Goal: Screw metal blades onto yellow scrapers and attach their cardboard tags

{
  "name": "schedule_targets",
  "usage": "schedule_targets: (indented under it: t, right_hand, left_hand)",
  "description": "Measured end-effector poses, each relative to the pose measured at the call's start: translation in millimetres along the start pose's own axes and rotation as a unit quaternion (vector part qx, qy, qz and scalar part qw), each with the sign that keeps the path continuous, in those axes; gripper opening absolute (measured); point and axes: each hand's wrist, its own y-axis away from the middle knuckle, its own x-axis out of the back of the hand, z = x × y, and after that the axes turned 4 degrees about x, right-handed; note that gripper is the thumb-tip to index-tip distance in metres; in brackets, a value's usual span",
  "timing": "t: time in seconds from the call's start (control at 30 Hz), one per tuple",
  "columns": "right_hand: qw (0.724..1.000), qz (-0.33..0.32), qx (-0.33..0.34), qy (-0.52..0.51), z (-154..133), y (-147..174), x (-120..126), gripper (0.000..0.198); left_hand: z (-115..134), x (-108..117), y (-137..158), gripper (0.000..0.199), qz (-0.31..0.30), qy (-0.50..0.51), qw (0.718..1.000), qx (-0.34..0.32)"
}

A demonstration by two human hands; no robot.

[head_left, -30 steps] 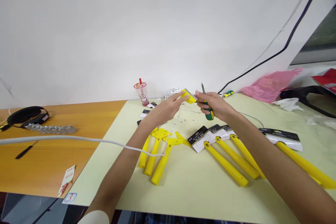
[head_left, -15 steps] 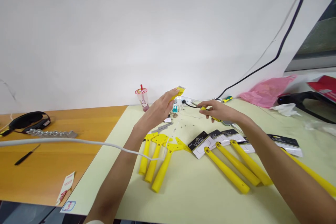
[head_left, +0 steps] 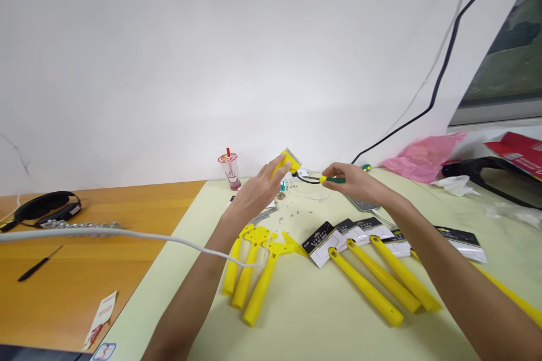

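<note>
In my left hand (head_left: 259,190) is a yellow scraper head (head_left: 292,160) with a metal blade along its upper edge, the fingers closed around it. My right hand (head_left: 354,181) grips a screwdriver (head_left: 333,179) with a green and yellow handle, its shaft pointing left toward the scraper head. Between the two a small gap shows. Below my left hand lie several yellow scraper parts (head_left: 262,287) with wide heads, and loose metal blades (head_left: 266,214). Beneath my right arm are yellow handles (head_left: 370,287) beside black and white cards (head_left: 320,242).
A cup with a red straw (head_left: 231,172) stands by the wall. Small screws (head_left: 292,215) are scattered mid-table. A phone (head_left: 363,205) lies behind the cards. A white cable (head_left: 169,241) crosses the view at left; a pink bag (head_left: 423,158) sits at right.
The screwdriver has turned in my right hand and now points left at the scraper head. My left hand has tilted the scraper head so more of its face shows. The view has shifted slightly.
</note>
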Motion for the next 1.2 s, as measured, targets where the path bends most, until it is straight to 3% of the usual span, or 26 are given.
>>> schedule_targets:
  t: [0.13,0.23,0.3,0.5,0.73,0.97,1.2]
  right_hand:
    - [0.99,0.069,-0.027,-0.118,-27,6,1,0.049]
    - [0.954,0.081,-0.033,-0.287,-53,13,-1,0.056]
    - [0.936,0.063,-0.025,-0.346,-68,19,-4,0.058]
    - [0.974,0.028,-0.018,-0.225,-86,30,-2,0.064]
    - [0.964,0.032,-0.047,-0.26,-76,26,0,0.057]
    - [0.971,0.048,-0.063,-0.227,-71,20,-6,0.053]
    - [0.969,0.054,-0.062,-0.235,-65,16,-11,0.057]
  left_hand:
    - [6,1,0,0.062,0.012,-0.021,1.0,-0.009]
    - [13,0,0,0.061,0.025,-0.033,0.998,-0.052]
    - [20,-1,-1,0.059,0.031,-0.042,0.995,-0.082]
    - [36,-7,-6,0.055,0.048,-0.072,0.986,-0.142]
    - [41,-8,-6,0.055,0.046,-0.108,0.983,-0.144]
    - [38,-12,-4,0.056,0.011,-0.003,0.993,-0.115]
    - [31,-21,-1,0.064,0.007,0.002,0.995,-0.103]
